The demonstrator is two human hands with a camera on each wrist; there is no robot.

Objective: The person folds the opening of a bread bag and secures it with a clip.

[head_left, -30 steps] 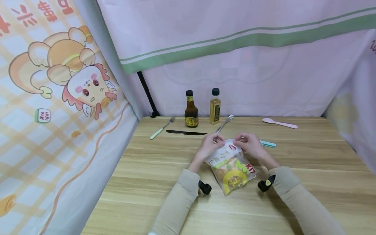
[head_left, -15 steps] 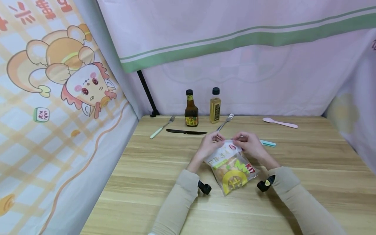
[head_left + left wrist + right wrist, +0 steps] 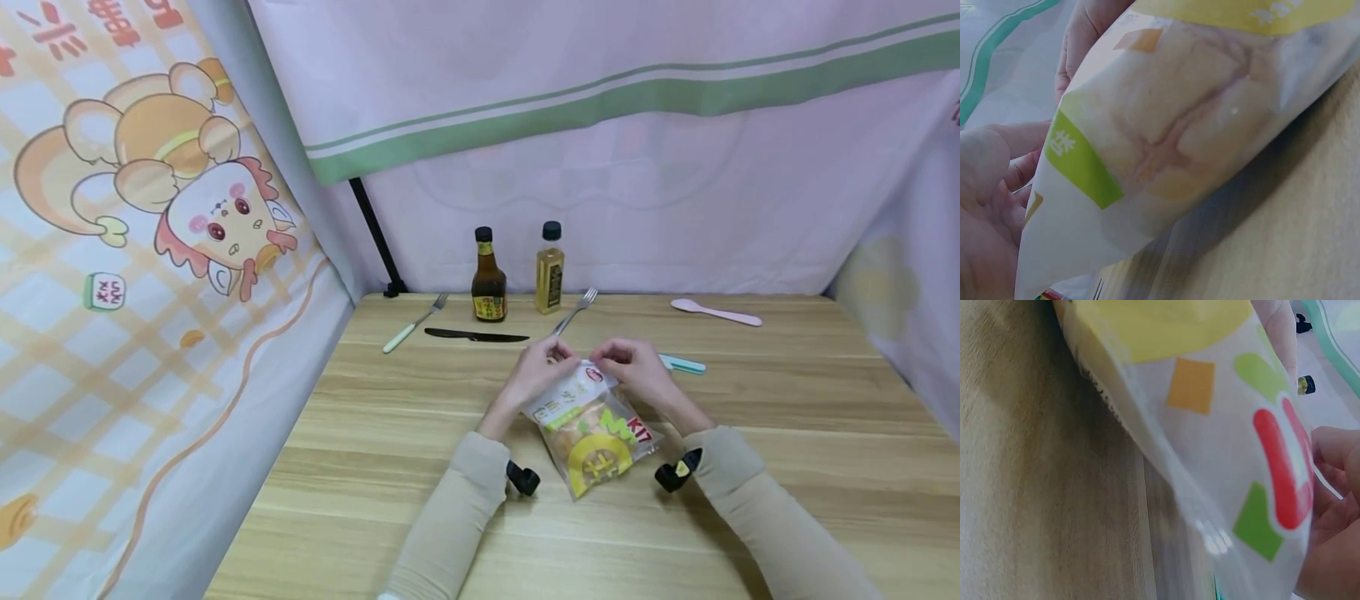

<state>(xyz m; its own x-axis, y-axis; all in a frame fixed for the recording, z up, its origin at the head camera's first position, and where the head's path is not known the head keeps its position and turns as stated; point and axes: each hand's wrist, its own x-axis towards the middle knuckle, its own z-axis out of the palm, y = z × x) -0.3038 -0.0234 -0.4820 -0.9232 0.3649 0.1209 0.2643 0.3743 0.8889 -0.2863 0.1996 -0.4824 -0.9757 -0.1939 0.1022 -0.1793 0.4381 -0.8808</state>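
From the head view I see the whole layout: my left hand [image 3: 542, 367] and right hand [image 3: 632, 365] both pinch the top edge of a snack bag [image 3: 592, 427], fingers curled onto its far end, while the bag's lower end rests on the wooden table [image 3: 787, 400] between my two beige sleeves. The wrist views give up that overview for surface detail. My left wrist camera shows the bag [image 3: 1185, 137] as glossy, partly clear film with pale, lumpy pieces of food behind it and a green label band; the bag slopes up off the tabletop and casts a soft shadow on the wood grain, with my left hand [image 3: 988, 212] against its raised end. My right wrist camera shows the printed side [image 3: 1222, 425], with yellow, orange, green and red shapes and a serrated seam along one edge, my right fingers [image 3: 1335, 506] closed on its corner. Only the head view shows the back of the table: a dark sauce bottle [image 3: 488, 277], a yellow oil bottle [image 3: 550, 271], two forks [image 3: 414, 324] [image 3: 575, 312], a black knife [image 3: 476, 337], a pink spoon [image 3: 715, 312] and a teal handle [image 3: 682, 363] just beyond my right hand.
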